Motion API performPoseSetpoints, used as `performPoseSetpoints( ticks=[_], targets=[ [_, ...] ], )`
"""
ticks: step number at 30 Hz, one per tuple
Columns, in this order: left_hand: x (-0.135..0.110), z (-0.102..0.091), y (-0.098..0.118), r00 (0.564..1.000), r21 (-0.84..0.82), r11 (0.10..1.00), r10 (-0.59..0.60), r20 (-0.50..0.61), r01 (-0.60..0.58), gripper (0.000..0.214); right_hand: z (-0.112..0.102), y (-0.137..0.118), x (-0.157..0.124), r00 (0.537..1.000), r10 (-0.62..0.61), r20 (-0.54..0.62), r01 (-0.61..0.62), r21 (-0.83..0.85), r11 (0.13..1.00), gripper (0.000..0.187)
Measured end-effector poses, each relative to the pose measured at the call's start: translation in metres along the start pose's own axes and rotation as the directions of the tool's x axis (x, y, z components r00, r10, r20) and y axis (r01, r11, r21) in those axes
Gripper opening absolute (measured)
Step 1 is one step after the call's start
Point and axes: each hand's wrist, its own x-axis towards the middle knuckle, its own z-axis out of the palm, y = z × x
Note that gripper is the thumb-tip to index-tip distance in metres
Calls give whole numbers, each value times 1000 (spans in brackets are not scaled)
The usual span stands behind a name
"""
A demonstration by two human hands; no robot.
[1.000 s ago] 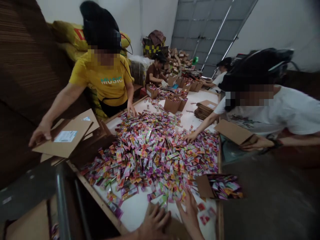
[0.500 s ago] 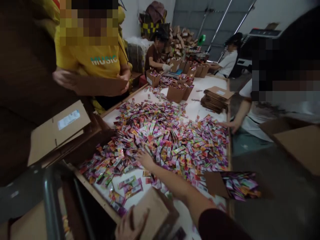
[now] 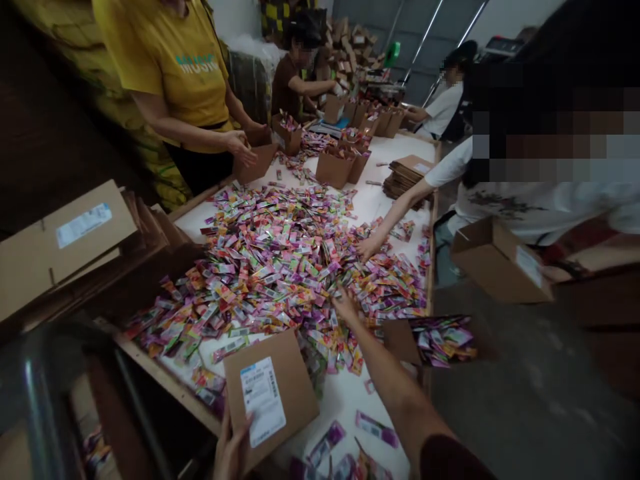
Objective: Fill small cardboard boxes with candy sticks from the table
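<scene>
At the bottom of the view my left hand [image 3: 233,440] grips the near left side of a cardboard box [image 3: 300,413], its thumb on the printed white label [image 3: 263,400]. The box is tilted on the white tabletop, and its opening faces away from me. My right hand [image 3: 349,308] reaches into a large pile of small colourful packets [image 3: 270,260], fingers stretched out and partly blurred among them. No packet shows clearly in its grasp. Several loose packets [image 3: 327,443] lie on the table near my right forearm.
Flattened cartons [image 3: 65,233] are stacked at left beside a metal rail [image 3: 47,407]. A filled box [image 3: 445,340] stands at the right edge. A co-worker's hand [image 3: 370,247] touches the pile; another person in yellow [image 3: 175,73] holds an open box [image 3: 255,160]. Filled boxes [image 3: 334,167] stand farther back.
My right hand has swept to the right across the pile. The box in my left hand has turned, showing its label. The co-worker at right has reached into the packets.
</scene>
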Motion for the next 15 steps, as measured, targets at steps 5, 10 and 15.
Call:
performPoseSetpoints(
  ticks=[5, 10, 15],
  targets=[
    [24, 22, -18, 997, -80, 995, -61, 46, 65, 59, 58, -1, -87, 962, 26, 270, -99, 262, 960, 45],
    [38, 23, -19, 996, -92, 993, -66, 61, 71, 45, 66, -20, -136, 803, -63, 593, -295, 487, 822, 63],
    [50, 18, -17, 998, -72, 996, -49, 30, 51, 47, 15, -9, -80, 906, 36, 421, -234, 428, 873, 68]
  ],
)
